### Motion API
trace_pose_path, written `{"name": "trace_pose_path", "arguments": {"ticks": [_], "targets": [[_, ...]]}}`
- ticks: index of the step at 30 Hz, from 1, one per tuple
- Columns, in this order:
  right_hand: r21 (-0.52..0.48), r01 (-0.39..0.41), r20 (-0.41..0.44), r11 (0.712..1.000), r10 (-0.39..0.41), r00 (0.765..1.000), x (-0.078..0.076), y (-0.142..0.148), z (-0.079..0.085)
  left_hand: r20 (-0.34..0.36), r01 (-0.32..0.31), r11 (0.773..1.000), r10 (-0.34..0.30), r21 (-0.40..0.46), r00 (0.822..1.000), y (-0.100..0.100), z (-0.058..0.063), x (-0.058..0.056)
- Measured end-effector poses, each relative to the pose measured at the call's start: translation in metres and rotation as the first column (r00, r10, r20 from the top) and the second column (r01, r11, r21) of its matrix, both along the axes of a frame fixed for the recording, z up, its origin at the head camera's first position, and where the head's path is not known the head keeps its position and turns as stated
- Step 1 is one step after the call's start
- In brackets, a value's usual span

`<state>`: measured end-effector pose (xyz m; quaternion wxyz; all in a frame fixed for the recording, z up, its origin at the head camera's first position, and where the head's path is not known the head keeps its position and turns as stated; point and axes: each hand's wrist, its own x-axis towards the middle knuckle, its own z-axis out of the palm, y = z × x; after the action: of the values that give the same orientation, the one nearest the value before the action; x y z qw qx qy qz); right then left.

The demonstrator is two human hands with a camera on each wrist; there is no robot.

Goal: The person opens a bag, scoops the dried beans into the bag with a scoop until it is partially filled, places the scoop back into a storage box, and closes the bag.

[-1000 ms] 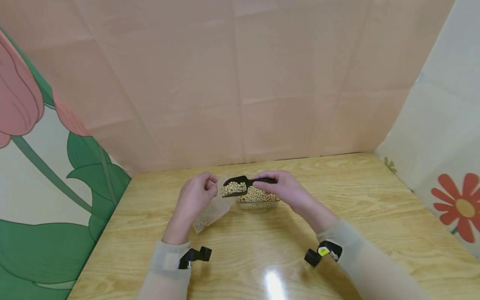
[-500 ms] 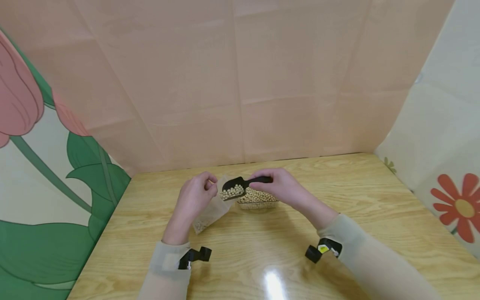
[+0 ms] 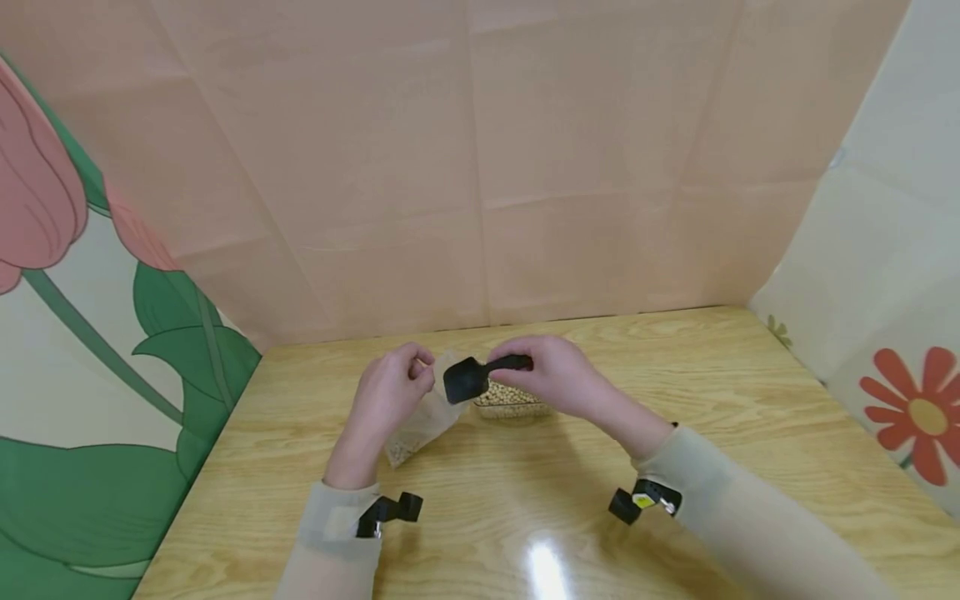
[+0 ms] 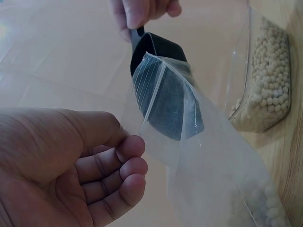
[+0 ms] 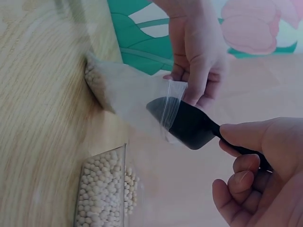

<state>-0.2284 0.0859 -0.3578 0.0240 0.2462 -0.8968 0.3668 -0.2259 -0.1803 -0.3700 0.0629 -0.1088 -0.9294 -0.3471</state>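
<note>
My left hand (image 3: 392,392) pinches the rim of a translucent zip bag (image 4: 213,156) between thumb and forefinger. The bag hangs slanted, and pale round beans (image 5: 97,82) lie in its bottom. My right hand (image 3: 551,375) grips the handle of a black scoop (image 3: 465,381). The scoop is tipped over, its blade (image 4: 165,106) inside the bag's mouth and showing through the plastic. I see no beans in the part of the scoop's hollow that shows in the left wrist view. A clear container (image 3: 513,411) of the same beans (image 5: 99,189) stands behind and below the scoop.
Everything is over a wood-grain table (image 3: 480,517). A pink sheet (image 3: 480,167) rises along its back edge. Flower-printed walls stand at the left (image 3: 90,358) and right (image 3: 885,333).
The scoop, earlier level and loaded with beans, has rolled over and moved slightly left, so its dark underside faces the head camera. My left hand and the bag have hardly moved.
</note>
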Motion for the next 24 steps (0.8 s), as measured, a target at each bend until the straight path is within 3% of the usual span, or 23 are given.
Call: {"name": "trace_pose_path", "arguments": {"ticks": [7, 14, 24], "targets": [[0.061, -0.001, -0.086, 0.998, 0.006, 0.996, 0.005, -0.005, 0.008, 0.014, 0.002, 1.0, -0.002, 0.001, 1.0, 0.0, 0.001, 0.001], [-0.013, 0.046, -0.008, 0.999, -0.046, 0.999, 0.006, 0.004, 0.016, 0.006, 0.002, 1.0, -0.002, 0.003, 1.0, 0.0, 0.003, 0.002], [-0.101, 0.068, 0.057, 0.993, -0.063, 0.996, 0.007, 0.028, 0.021, 0.014, 0.012, 1.0, -0.012, -0.003, 1.0, 0.001, 0.003, 0.001]]}}
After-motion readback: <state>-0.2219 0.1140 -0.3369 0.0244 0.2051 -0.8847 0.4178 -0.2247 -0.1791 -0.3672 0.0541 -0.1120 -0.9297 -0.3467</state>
